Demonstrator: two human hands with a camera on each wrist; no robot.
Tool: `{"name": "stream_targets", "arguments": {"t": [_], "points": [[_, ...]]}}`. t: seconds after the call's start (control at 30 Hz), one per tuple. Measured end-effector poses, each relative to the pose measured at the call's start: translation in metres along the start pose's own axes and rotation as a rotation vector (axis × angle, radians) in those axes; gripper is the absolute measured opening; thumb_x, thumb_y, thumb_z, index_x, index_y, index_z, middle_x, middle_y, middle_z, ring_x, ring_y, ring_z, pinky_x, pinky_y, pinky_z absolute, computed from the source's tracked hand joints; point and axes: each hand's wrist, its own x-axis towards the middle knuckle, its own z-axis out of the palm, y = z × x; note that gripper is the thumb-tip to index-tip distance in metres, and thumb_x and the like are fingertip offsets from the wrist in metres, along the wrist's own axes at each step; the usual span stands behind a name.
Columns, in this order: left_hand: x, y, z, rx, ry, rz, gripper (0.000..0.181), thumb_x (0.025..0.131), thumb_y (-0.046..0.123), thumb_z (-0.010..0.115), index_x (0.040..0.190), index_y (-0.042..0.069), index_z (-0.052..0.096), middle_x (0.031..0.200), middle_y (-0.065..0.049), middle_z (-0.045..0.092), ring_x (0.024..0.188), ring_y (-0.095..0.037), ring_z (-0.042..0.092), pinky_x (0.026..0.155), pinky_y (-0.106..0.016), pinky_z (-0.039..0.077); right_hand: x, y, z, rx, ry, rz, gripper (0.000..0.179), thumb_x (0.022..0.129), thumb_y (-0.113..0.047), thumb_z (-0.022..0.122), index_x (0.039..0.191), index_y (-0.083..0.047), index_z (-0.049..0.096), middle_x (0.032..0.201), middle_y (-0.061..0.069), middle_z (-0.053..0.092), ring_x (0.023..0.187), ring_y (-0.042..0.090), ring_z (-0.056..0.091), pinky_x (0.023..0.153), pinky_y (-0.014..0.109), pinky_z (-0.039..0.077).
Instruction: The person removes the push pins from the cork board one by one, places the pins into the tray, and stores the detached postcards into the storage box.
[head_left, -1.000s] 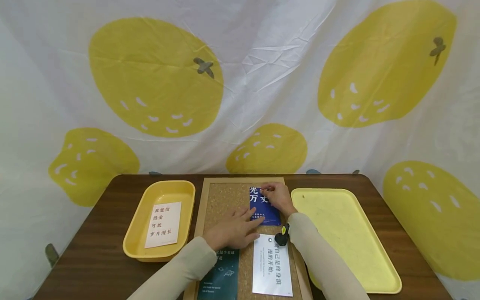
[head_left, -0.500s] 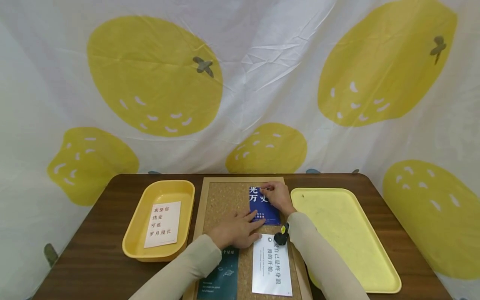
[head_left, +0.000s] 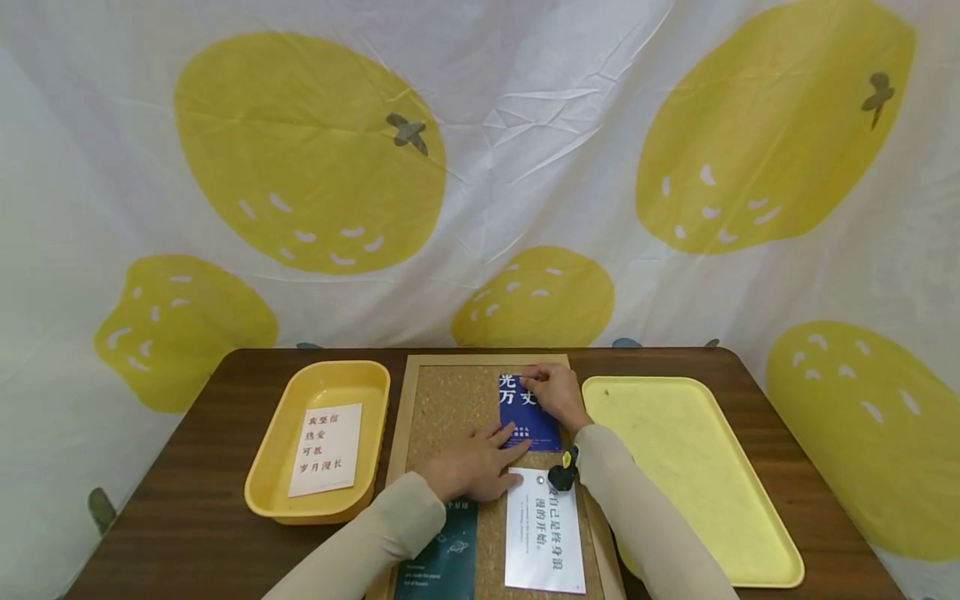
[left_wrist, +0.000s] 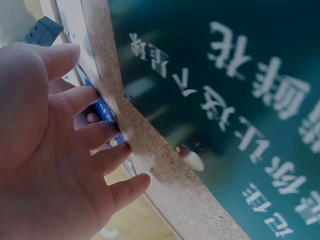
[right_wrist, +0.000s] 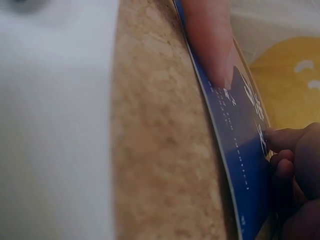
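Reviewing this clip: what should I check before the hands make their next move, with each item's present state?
1. Blue card inside the corkboard's frame: ok.
2. Blue card steadied: ok; left hand fingertips rest on its lower part.
3. Right hand's grip on a pin: cannot tell; the fingers at the card's upper part hide whatever is between them.
4. Gap to the white card: ok; cork shows between the two.
5. All visible cards on the board: not ok; the cream card lies in the basin.
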Motion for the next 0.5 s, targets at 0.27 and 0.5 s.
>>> {"name": "stream_targets", "arguments": {"t": [0.27, 0.5], "points": [[-0.0011, 0.0019, -0.0026, -0.002, -0.016, 0.0, 0.058, 0.092, 0.053, 0.037, 0.144, 0.032, 0.023, 0.151, -0.001, 0.017, 0.138, -0.025, 0.011, 0.109, -0.046, 0.017, -0.0008, -0.0005, -0.0004, 0.007, -0.006, 0.003, 0.007, 0.08, -0.019, 0.069, 0.081, -0.013, 0.072, 0.074, 0.0, 0.066, 0.064, 0.013, 0.056, 0.055, 0.025, 0.044], [-0.0005, 0.0042, -0.0047, -0.013, -0.026, -0.025, 0.057, 0.091, 0.054, 0.037, 0.143, 0.033, 0.025, 0.151, -0.001, 0.018, 0.138, -0.024, 0.013, 0.109, -0.045, 0.02, -0.001, -0.0016, -0.0006, 0.01, -0.008, -0.006, 0.006, 0.081, -0.019, 0.069, 0.081, -0.013, 0.071, 0.073, 0.0, 0.066, 0.064, 0.013, 0.056, 0.055, 0.025, 0.043]]}}
